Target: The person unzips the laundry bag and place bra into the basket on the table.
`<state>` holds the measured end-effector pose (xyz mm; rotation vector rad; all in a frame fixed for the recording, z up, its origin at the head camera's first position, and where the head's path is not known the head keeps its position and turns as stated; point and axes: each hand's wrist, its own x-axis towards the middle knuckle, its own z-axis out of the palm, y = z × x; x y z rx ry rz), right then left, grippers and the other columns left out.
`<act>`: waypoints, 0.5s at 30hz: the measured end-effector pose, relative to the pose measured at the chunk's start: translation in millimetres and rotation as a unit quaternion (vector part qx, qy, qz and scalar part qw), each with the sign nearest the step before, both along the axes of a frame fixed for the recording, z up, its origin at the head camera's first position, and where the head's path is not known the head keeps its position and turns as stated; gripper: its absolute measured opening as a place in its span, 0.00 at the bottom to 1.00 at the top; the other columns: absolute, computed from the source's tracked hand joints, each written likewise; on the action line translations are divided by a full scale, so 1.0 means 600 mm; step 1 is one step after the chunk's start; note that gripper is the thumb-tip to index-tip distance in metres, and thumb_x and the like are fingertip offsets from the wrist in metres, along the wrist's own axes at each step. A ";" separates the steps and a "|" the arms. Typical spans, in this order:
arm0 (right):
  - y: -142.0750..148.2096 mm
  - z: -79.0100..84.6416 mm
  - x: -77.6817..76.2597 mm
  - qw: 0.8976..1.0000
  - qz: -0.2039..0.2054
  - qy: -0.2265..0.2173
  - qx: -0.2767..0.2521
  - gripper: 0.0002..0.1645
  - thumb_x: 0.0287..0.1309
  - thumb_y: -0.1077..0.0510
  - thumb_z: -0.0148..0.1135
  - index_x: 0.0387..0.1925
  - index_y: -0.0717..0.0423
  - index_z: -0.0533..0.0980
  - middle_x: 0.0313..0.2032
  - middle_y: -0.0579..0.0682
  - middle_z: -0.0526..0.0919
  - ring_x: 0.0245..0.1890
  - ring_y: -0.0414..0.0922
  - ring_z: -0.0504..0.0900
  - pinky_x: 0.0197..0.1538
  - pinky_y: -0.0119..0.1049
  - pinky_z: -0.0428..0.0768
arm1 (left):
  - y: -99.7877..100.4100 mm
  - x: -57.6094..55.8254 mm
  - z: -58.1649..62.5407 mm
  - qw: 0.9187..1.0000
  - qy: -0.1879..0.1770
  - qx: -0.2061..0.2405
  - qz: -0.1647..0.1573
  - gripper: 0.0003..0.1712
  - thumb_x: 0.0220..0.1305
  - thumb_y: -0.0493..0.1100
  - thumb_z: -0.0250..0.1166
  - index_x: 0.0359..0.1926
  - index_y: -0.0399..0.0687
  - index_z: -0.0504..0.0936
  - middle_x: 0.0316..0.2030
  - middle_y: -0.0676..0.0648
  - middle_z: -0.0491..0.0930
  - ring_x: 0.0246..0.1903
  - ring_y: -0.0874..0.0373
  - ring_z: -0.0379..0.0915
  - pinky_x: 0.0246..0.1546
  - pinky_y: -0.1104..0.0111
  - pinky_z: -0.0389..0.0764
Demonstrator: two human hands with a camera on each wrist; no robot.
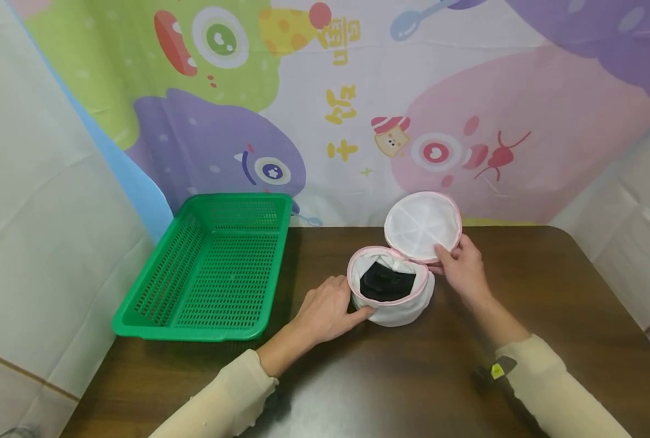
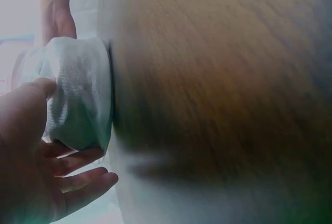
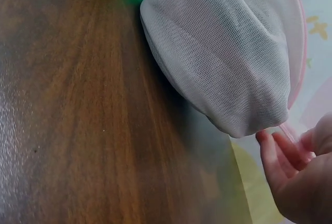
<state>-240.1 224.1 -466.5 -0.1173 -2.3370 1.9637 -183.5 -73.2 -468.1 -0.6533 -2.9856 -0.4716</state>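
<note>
Right of the green basket (image 1: pixel 193 333), I watched remotely as the mesh bag (image 1: pixel 401 316) sat open, its round lid (image 1: pixel 420 225) on the basket side of the nearer right hand (image 1: pixel 464 267), which pinched the lid's edge while the left hand (image 1: pixel 325 310), fingers spread, touched the bag's basket-facing wall.

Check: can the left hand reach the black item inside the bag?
Probably yes: the right hand holds the lid open, leaving the black item uncovered, and the left hand holds the bag.
</note>
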 end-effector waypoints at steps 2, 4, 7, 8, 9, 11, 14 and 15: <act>0.005 -0.003 -0.001 1.000 0.001 -0.016 -0.013 0.34 0.86 0.60 0.56 0.81 0.73 0.59 0.43 0.53 0.93 0.31 0.27 0.91 0.42 0.27 0.92 | 0.001 0.000 0.000 1.000 0.000 -0.003 -0.001 0.41 0.71 0.72 0.69 0.66 0.44 0.83 0.53 0.46 0.89 0.54 0.49 0.86 0.47 0.50 0.92; 0.008 -0.004 0.000 0.999 0.007 -0.036 -0.028 0.37 0.87 0.58 0.56 0.83 0.73 0.56 0.36 0.39 0.91 0.30 0.27 0.91 0.41 0.27 0.92 | 0.001 0.000 0.000 1.000 0.001 -0.004 -0.002 0.41 0.71 0.72 0.69 0.65 0.44 0.84 0.53 0.45 0.89 0.54 0.49 0.86 0.46 0.50 0.92; 0.012 -0.005 0.000 0.997 0.018 -0.065 -0.038 0.41 0.88 0.55 0.55 0.86 0.71 0.52 0.32 0.32 0.89 0.29 0.28 0.92 0.40 0.27 0.92 | 0.001 0.000 -0.001 1.000 0.002 -0.003 -0.002 0.41 0.71 0.73 0.69 0.66 0.43 0.83 0.53 0.45 0.89 0.54 0.49 0.86 0.47 0.50 0.92; 0.013 -0.004 0.001 0.996 0.022 -0.074 -0.040 0.42 0.88 0.54 0.54 0.87 0.70 0.51 0.32 0.33 0.89 0.29 0.28 0.92 0.40 0.28 0.92 | 0.000 0.000 -0.001 1.000 0.002 -0.003 -0.001 0.41 0.71 0.73 0.69 0.66 0.44 0.83 0.53 0.45 0.89 0.55 0.49 0.86 0.47 0.50 0.92; 0.014 -0.003 0.002 0.995 0.026 -0.083 -0.038 0.43 0.89 0.53 0.54 0.88 0.70 0.50 0.32 0.34 0.90 0.29 0.29 0.92 0.40 0.28 0.93 | 0.000 0.000 -0.001 1.000 0.002 -0.002 -0.001 0.42 0.71 0.73 0.69 0.66 0.44 0.83 0.53 0.45 0.89 0.55 0.49 0.86 0.47 0.50 0.92; 0.015 -0.003 0.002 0.994 0.030 -0.097 -0.029 0.44 0.89 0.50 0.52 0.89 0.68 0.48 0.35 0.38 0.92 0.29 0.29 0.92 0.40 0.29 0.93 | 0.000 0.000 0.000 1.000 0.001 -0.002 0.000 0.42 0.71 0.73 0.69 0.67 0.44 0.83 0.53 0.45 0.89 0.54 0.49 0.86 0.47 0.50 0.92; 0.016 -0.002 0.004 0.993 0.026 -0.117 -0.006 0.49 0.90 0.46 0.50 0.90 0.68 0.40 0.42 0.49 0.95 0.29 0.30 0.92 0.42 0.30 0.93 | -0.001 0.000 0.000 1.000 -0.001 -0.005 0.000 0.42 0.72 0.73 0.69 0.67 0.44 0.83 0.53 0.45 0.88 0.54 0.49 0.86 0.47 0.51 0.92; 0.017 -0.003 0.005 0.992 0.025 -0.121 0.001 0.51 0.90 0.45 0.49 0.91 0.68 0.37 0.45 0.53 0.95 0.30 0.30 0.92 0.43 0.30 0.93 | -0.001 -0.001 0.000 1.000 0.000 -0.005 0.000 0.43 0.72 0.73 0.69 0.67 0.43 0.83 0.52 0.45 0.88 0.53 0.49 0.86 0.46 0.51 0.92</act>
